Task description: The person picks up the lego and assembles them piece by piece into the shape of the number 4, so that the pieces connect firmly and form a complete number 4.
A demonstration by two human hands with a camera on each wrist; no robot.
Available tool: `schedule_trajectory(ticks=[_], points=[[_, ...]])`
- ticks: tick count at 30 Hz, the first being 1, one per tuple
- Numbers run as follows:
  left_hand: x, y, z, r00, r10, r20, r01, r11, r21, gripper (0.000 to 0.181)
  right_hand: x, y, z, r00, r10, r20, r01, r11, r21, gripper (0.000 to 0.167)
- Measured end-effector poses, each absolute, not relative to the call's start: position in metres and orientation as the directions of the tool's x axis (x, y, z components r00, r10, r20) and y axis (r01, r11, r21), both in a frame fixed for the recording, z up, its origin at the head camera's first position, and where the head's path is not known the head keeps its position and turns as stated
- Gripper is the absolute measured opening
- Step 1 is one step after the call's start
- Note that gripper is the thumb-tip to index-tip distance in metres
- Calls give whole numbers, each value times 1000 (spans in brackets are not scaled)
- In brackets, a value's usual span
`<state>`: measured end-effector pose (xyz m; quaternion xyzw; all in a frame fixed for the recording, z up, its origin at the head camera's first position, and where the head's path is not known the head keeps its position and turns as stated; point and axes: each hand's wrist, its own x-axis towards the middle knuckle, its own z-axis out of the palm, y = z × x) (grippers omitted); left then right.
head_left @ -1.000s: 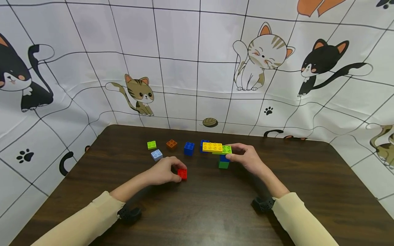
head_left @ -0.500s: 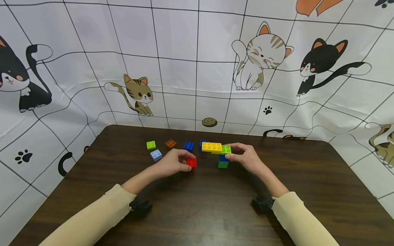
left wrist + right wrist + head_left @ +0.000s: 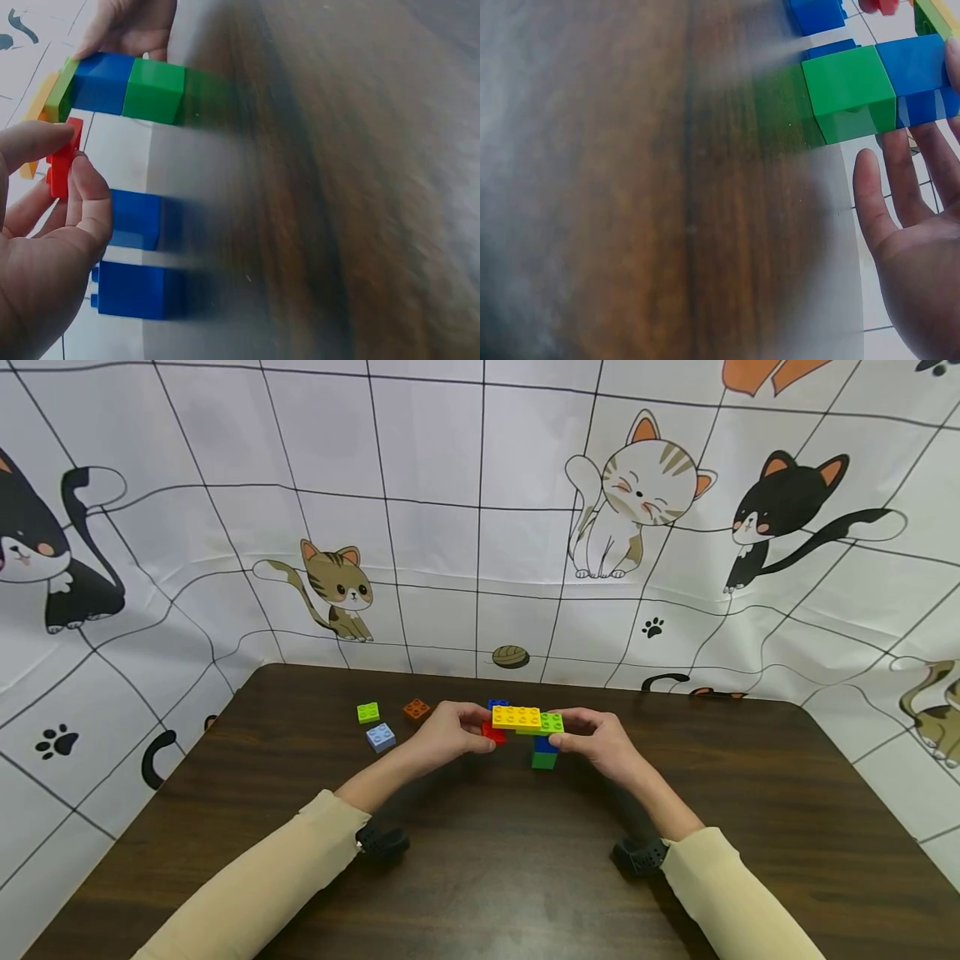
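Observation:
My left hand pinches a thin red brick between thumb and fingers, just under the left end of a long yellow brick. In the left wrist view, the red brick lies close to the yellow one; whether they touch I cannot tell. That yellow brick sits on a lime brick, above a blue brick and a green brick standing on the table. My right hand grips this stack from the right, its thumb at the blue and lime bricks. The right wrist view shows its lower fingers extended.
Behind the yellow brick stands a blue brick. Another blue brick shows in the left wrist view. A small lime brick, a light blue brick and an orange brick lie left on the dark table.
My left hand has carried the red brick rightward and away from me, to beneath the yellow brick's left end, now covering one blue brick. My right hand has stayed at the stack.

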<state>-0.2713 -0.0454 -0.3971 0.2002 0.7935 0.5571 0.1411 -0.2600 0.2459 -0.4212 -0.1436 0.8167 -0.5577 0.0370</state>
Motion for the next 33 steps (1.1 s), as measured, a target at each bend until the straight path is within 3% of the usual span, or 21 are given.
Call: schedule_trajectory(ticks=[15, 23, 33], points=[[-276, -33, -390, -875, 483, 20, 131, 198, 971, 49, -258, 244, -420, -951, -291, 102, -201, 332, -922, 44], [-276, -33, -391, -873, 488, -30, 34, 121, 992, 49, -259, 244, -421, -952, -288, 103, -200, 332, -922, 45], [-277, -29, -391, -874, 479, -86, -99, -2, 995, 36, -259, 246, -422, -953, -282, 108, -202, 328, -923, 45]])
